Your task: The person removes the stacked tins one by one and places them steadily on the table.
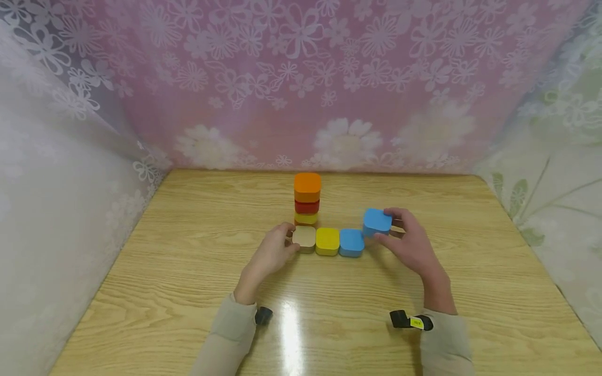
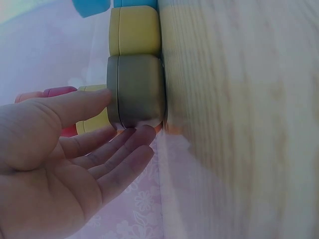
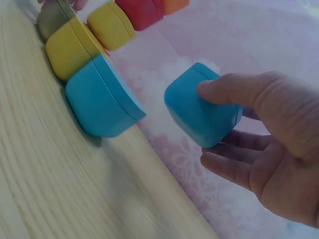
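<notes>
From where I stand, a person has both hands over a wood-grained table (image 1: 188, 219), working around its middle. The left hand (image 1: 270, 252) is partly closed, thumb and forefinger pinching the tan block (image 1: 303, 237), its other fingers loosely extended in the left wrist view. That block sits on the table at the left end of a short row running roughly along the far edge; a yellow block (image 1: 327, 240) touches it, then a low blue block (image 1: 351, 242). The right hand (image 1: 408, 241) grips a raised blue block (image 1: 377, 221) between thumb and curled fingers, holding it off the table, just beside the row's right end and a little towards the far right corner. Behind the tan block, nearer the far edge, stands a stack (image 1: 307, 207): orange on top, then red, then yellow, with orange showing again low down. Both sleeves (image 1: 233, 326) come in over the near edge, and pale flowers pattern the pink cloth (image 1: 282, 120) beyond the far edge.
</notes>
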